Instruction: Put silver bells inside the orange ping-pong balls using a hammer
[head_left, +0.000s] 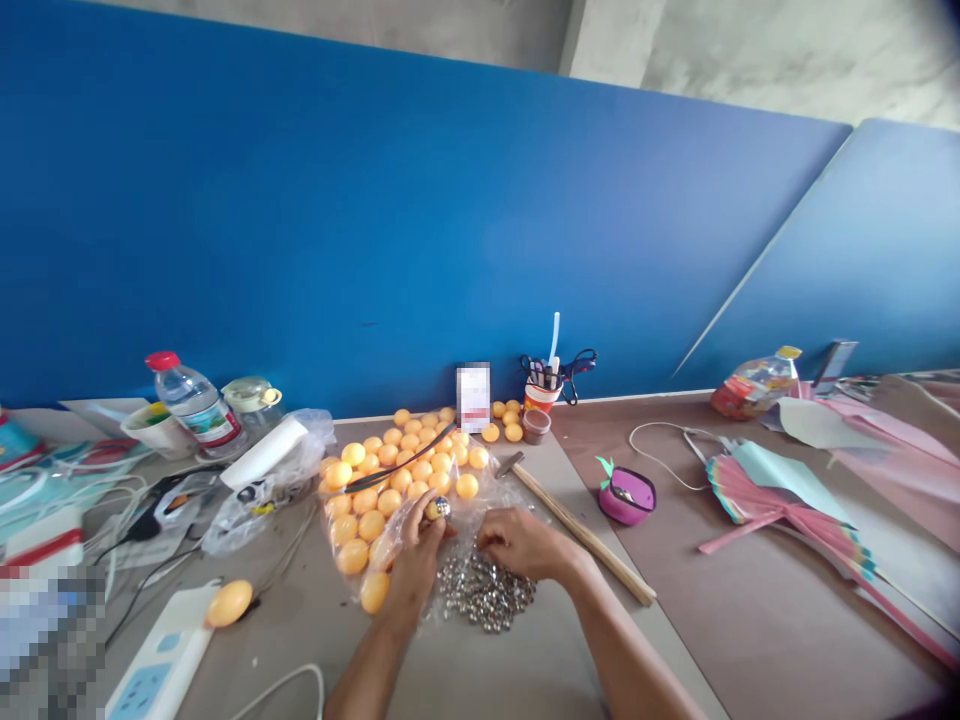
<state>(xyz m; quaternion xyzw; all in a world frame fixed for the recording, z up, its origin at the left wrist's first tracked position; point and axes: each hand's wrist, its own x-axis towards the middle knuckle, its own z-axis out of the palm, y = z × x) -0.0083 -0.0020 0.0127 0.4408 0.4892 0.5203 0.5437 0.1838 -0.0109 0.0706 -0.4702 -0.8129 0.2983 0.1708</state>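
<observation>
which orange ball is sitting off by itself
The orange ball by the white power strip, at the near left; every other one is farther right, most of them clustered together.

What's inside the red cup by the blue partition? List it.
The cup holds dark-handled scissors and a tall pale stick, among other crowded items I can't make out. Its wall hides their lower ends.

Bare forearms (621, 630), bare hands (521, 542)
</observation>
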